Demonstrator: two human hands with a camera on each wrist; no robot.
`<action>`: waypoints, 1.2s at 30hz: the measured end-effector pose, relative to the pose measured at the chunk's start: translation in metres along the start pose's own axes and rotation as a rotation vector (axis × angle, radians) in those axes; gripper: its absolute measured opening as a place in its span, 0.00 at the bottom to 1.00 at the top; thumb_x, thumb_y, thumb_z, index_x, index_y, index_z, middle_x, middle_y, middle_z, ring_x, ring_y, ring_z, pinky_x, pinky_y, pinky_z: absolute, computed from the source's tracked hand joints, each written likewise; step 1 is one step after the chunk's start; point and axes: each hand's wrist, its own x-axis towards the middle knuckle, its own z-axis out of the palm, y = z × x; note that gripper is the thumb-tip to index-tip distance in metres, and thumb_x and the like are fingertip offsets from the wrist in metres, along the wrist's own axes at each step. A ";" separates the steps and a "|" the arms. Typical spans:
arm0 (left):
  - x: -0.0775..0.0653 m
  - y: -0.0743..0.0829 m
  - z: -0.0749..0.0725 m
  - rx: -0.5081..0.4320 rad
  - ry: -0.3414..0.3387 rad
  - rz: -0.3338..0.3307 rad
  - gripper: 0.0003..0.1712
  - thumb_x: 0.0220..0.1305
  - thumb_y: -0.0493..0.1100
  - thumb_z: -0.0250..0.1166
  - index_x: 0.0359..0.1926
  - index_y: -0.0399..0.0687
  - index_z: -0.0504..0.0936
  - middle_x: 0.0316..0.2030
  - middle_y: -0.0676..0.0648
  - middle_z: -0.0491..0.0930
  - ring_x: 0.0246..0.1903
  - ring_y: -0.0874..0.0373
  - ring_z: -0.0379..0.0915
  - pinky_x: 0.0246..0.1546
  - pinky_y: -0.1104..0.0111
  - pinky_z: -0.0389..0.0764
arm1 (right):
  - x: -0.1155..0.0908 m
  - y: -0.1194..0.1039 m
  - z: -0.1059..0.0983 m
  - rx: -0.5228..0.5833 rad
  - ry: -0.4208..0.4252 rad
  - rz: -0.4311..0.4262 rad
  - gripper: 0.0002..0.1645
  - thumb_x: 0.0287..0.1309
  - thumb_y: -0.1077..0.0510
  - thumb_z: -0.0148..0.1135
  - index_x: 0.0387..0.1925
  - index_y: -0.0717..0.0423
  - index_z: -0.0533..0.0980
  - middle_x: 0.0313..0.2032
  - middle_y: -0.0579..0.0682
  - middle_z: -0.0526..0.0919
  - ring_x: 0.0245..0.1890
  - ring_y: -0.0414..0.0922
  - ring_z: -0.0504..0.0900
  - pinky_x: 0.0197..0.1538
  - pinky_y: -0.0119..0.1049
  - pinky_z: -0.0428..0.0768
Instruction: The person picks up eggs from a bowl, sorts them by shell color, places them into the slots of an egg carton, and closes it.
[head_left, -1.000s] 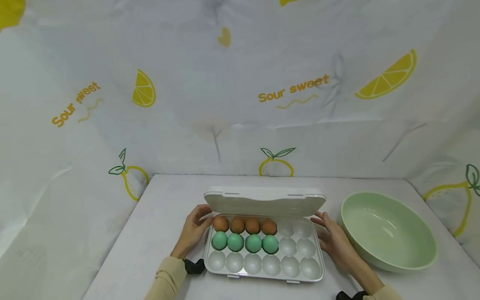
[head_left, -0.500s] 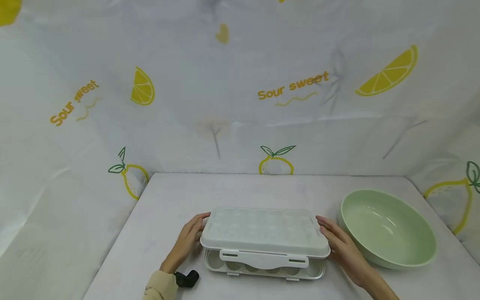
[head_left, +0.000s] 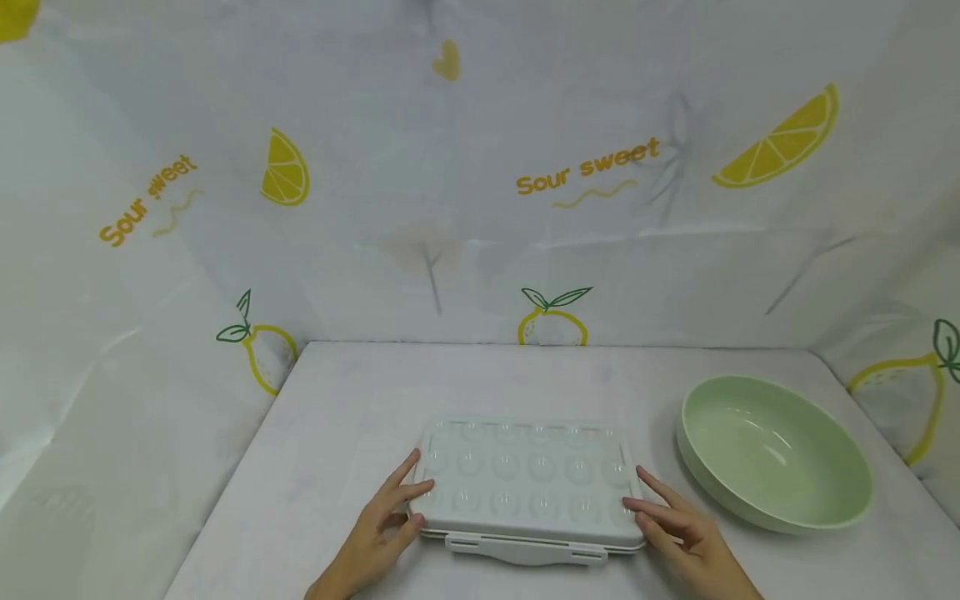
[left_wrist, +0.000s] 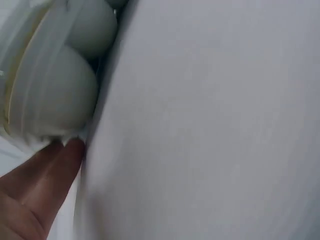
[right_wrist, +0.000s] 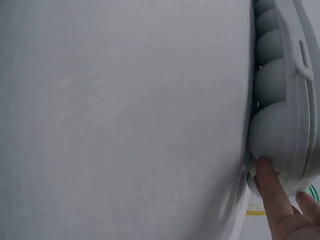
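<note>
A white plastic egg box (head_left: 525, 483) lies on the table with its dimpled lid lowered over the base. Its latch flap (head_left: 525, 550) sticks out along the front. At the left end, my left hand (head_left: 375, 533) touches the box's edge and front corner with its fingertips. My right hand (head_left: 686, 533) does the same at the right end, fingers on the lid's edge. In the left wrist view, two fingertips (left_wrist: 75, 145) meet the underside of the base's round cups (left_wrist: 65, 95). One fingertip (right_wrist: 264, 165) presses against a cup (right_wrist: 272, 130) in the right wrist view. The eggs are hidden.
A large pale green bowl (head_left: 776, 458) stands to the right of the box, near my right hand. White cloth covers the table (head_left: 360, 392). A lemon-printed curtain (head_left: 420, 192) hangs behind and at both sides.
The lid, raised a second ago over brown and green eggs, has come down onto the base. Both hands have moved from the back corners toward the front corners of the box.
</note>
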 end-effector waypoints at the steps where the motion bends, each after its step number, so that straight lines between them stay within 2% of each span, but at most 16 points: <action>1: -0.001 0.001 0.002 0.010 0.003 0.008 0.23 0.72 0.36 0.61 0.66 0.52 0.77 0.78 0.34 0.56 0.71 0.72 0.59 0.45 0.70 0.90 | -0.001 0.001 0.001 0.000 0.003 -0.028 0.23 0.61 0.77 0.61 0.54 0.59 0.84 0.74 0.29 0.66 0.71 0.18 0.63 0.55 0.11 0.78; 3: -0.003 0.001 0.005 0.049 0.013 0.029 0.22 0.71 0.37 0.62 0.65 0.52 0.78 0.78 0.35 0.58 0.72 0.71 0.60 0.47 0.70 0.90 | -0.002 0.004 0.004 0.005 0.010 -0.095 0.26 0.57 0.80 0.61 0.55 0.62 0.83 0.75 0.33 0.67 0.72 0.21 0.64 0.56 0.11 0.77; 4: -0.004 0.002 0.006 0.063 0.016 0.042 0.22 0.71 0.37 0.63 0.64 0.52 0.79 0.77 0.35 0.60 0.70 0.71 0.64 0.46 0.71 0.90 | -0.002 0.005 0.005 0.011 0.008 -0.128 0.28 0.55 0.82 0.61 0.55 0.63 0.83 0.75 0.35 0.67 0.73 0.22 0.64 0.56 0.12 0.77; 6: -0.005 0.002 0.009 0.106 0.028 0.060 0.22 0.69 0.39 0.66 0.63 0.53 0.80 0.77 0.38 0.62 0.70 0.67 0.66 0.48 0.71 0.89 | -0.003 0.004 0.008 0.004 -0.004 -0.155 0.28 0.54 0.81 0.64 0.56 0.62 0.83 0.75 0.38 0.68 0.72 0.24 0.66 0.56 0.13 0.78; 9: -0.007 0.002 0.012 0.174 0.052 0.042 0.23 0.65 0.46 0.72 0.61 0.59 0.82 0.77 0.44 0.64 0.70 0.61 0.69 0.54 0.74 0.86 | -0.005 0.001 0.012 -0.030 -0.020 -0.145 0.29 0.49 0.74 0.74 0.56 0.60 0.83 0.74 0.43 0.70 0.71 0.25 0.67 0.60 0.13 0.76; 12: -0.008 0.001 0.017 0.218 0.079 0.007 0.29 0.57 0.53 0.78 0.60 0.63 0.81 0.77 0.48 0.63 0.73 0.54 0.65 0.63 0.78 0.79 | -0.006 -0.004 0.017 -0.079 0.005 -0.096 0.34 0.37 0.64 0.84 0.53 0.56 0.85 0.73 0.49 0.72 0.70 0.24 0.68 0.62 0.12 0.74; 13: -0.008 0.001 0.019 0.226 0.090 0.003 0.30 0.55 0.55 0.79 0.59 0.63 0.81 0.77 0.48 0.63 0.73 0.53 0.66 0.65 0.79 0.76 | -0.005 -0.005 0.019 -0.058 0.017 -0.091 0.35 0.35 0.65 0.85 0.52 0.58 0.85 0.72 0.53 0.72 0.70 0.24 0.68 0.62 0.13 0.74; 15: -0.008 0.001 0.023 0.235 0.122 0.006 0.31 0.52 0.56 0.80 0.58 0.63 0.82 0.77 0.48 0.64 0.73 0.50 0.66 0.69 0.81 0.69 | -0.004 -0.008 0.024 -0.038 0.045 -0.068 0.34 0.31 0.65 0.86 0.48 0.58 0.85 0.72 0.54 0.72 0.70 0.24 0.68 0.58 0.14 0.78; 20: -0.007 0.003 0.031 0.221 0.183 0.000 0.31 0.46 0.56 0.82 0.53 0.60 0.84 0.76 0.49 0.66 0.73 0.58 0.66 0.72 0.85 0.59 | -0.006 -0.010 0.036 -0.077 0.121 0.007 0.31 0.27 0.64 0.88 0.39 0.47 0.82 0.72 0.39 0.70 0.68 0.19 0.66 0.56 0.10 0.77; 23: -0.007 0.005 0.034 0.237 0.215 -0.009 0.32 0.42 0.57 0.84 0.52 0.61 0.84 0.75 0.50 0.67 0.72 0.62 0.65 0.72 0.87 0.58 | -0.008 -0.009 0.041 -0.109 0.150 0.023 0.33 0.24 0.62 0.89 0.39 0.45 0.81 0.72 0.41 0.70 0.68 0.19 0.67 0.56 0.09 0.76; 27: -0.007 0.005 0.038 0.269 0.249 0.002 0.33 0.39 0.57 0.84 0.50 0.61 0.85 0.74 0.50 0.69 0.73 0.64 0.62 0.71 0.88 0.58 | -0.011 -0.005 0.046 -0.165 0.192 -0.017 0.36 0.20 0.60 0.91 0.39 0.46 0.80 0.70 0.56 0.75 0.68 0.21 0.70 0.58 0.10 0.76; 30: -0.007 0.004 0.040 0.279 0.263 0.015 0.34 0.38 0.57 0.84 0.51 0.60 0.85 0.74 0.50 0.69 0.72 0.68 0.62 0.70 0.89 0.59 | -0.013 0.000 0.048 -0.200 0.227 -0.075 0.38 0.18 0.59 0.92 0.40 0.48 0.81 0.66 0.62 0.78 0.67 0.23 0.72 0.60 0.11 0.75; 33: -0.008 0.001 0.042 0.285 0.266 0.032 0.36 0.39 0.55 0.84 0.53 0.58 0.85 0.74 0.48 0.69 0.72 0.73 0.59 0.70 0.89 0.58 | -0.014 0.005 0.049 -0.229 0.255 -0.144 0.40 0.19 0.55 0.92 0.43 0.52 0.82 0.64 0.62 0.80 0.68 0.25 0.73 0.64 0.12 0.73; 36: -0.007 -0.001 0.043 0.281 0.265 0.076 0.37 0.39 0.54 0.84 0.54 0.56 0.84 0.73 0.45 0.69 0.74 0.73 0.55 0.71 0.89 0.58 | -0.015 0.011 0.051 -0.270 0.295 -0.214 0.44 0.26 0.45 0.90 0.49 0.59 0.83 0.63 0.59 0.82 0.68 0.26 0.73 0.68 0.13 0.70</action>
